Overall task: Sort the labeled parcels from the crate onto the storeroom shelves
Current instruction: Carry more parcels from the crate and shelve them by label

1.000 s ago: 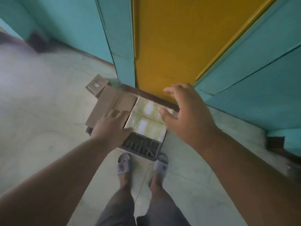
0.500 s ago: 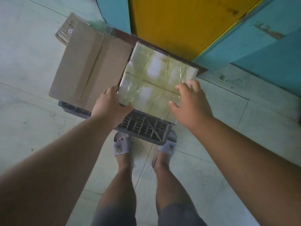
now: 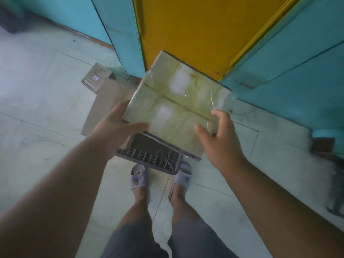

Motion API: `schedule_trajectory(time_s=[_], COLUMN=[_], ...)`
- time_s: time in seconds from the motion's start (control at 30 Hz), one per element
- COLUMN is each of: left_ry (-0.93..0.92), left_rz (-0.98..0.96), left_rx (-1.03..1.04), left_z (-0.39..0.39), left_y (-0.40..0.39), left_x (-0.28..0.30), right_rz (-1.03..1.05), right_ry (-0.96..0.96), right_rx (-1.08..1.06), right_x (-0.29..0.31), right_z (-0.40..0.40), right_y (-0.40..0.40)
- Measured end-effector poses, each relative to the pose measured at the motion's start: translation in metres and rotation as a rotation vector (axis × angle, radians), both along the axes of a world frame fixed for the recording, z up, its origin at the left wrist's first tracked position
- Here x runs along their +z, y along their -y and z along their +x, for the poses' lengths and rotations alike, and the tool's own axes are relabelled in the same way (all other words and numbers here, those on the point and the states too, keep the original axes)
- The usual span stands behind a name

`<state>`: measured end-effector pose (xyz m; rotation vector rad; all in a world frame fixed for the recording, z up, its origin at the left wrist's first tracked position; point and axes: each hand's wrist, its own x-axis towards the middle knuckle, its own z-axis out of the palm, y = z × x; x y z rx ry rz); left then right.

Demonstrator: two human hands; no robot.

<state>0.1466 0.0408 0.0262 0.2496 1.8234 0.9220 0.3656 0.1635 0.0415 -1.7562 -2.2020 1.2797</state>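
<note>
A large flat parcel (image 3: 178,103) wrapped in glossy pale tape is held up above the dark plastic crate (image 3: 154,159) on the floor. My left hand (image 3: 115,129) grips its near left corner, thumb across the top face and fingers underneath. My right hand (image 3: 221,135) holds the near right edge, thumb on top and fingers curled at the side. A brown cardboard parcel (image 3: 108,103) lies across the crate's left part, mostly hidden by my left hand and the lifted parcel.
A small cardboard box (image 3: 96,78) with a white label lies on the tiled floor beyond the crate. A yellow door (image 3: 195,30) in teal walls (image 3: 290,67) stands just behind. My sandalled feet (image 3: 138,178) touch the crate's near side.
Both hands closed on the taped parcel and raised it off the crate, tilting its far end up towards the door. The camera has lifted a little.
</note>
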Motion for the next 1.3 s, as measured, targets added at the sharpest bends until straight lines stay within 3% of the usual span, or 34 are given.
schedule_trajectory(time_s=[0.1,0.3,0.4,0.5,0.6,0.63,0.7,0.73,0.8,0.9,0.97,1.03,1.13,1.2,1.3], left_ry=[-0.04,-0.319,-0.209,0.003,0.043,-0.047,-0.434,-0.628,-0.791,-0.759,-0.645,-0.479,-0.292,-0.188,-0.067], left_rz=[0.013,-0.02,0.023,0.251,0.43,0.431,0.305,0.216,0.152,0.251,0.299,0.333,0.345,0.339,0.366], left_rx=[-0.004,0.315,0.235,0.177,-0.17,-0.367,-0.726,-0.833,-0.912,-0.852,-0.803,-0.723,-0.605,-0.551,-0.563], left_z=[-0.007,0.003,-0.002,-0.005,-0.003,-0.003,-0.001,-0.002,-0.001,-0.001,0.008,0.023,0.051,0.072,0.111], left_y=[0.022,0.041,0.041,0.043,0.048,0.052,0.062,0.063,0.064,0.058,0.052,0.048,0.045,0.04,0.036], left_x=[0.081,0.206,0.233,0.266,0.294,0.298,0.299,0.296,0.286,0.269,0.267,0.267,0.268,0.264,0.264], right_rz=[0.041,0.124,0.177,0.226,0.266,0.248,0.195,0.185,0.139,0.066,0.096,0.191,0.316,0.373,0.41], right_ry=[-0.123,-0.271,-0.31,-0.321,-0.287,-0.301,-0.296,-0.259,-0.247,-0.307,-0.286,-0.176,0.145,0.265,0.268], right_rx=[0.012,0.21,0.269,0.237,0.039,-0.064,-0.271,-0.343,-0.428,-0.458,-0.421,-0.337,-0.21,-0.258,-0.419], right_x=[0.093,0.242,0.28,0.303,0.315,0.317,0.319,0.318,0.317,0.321,0.331,0.344,0.359,0.36,0.35], right_z=[0.008,0.007,0.011,0.017,0.016,0.015,0.01,0.009,0.009,0.017,0.029,0.049,0.087,0.116,0.164], right_y=[0.0,0.02,0.029,0.034,0.04,0.043,0.053,0.058,0.071,0.091,0.103,0.114,0.137,0.153,0.173])
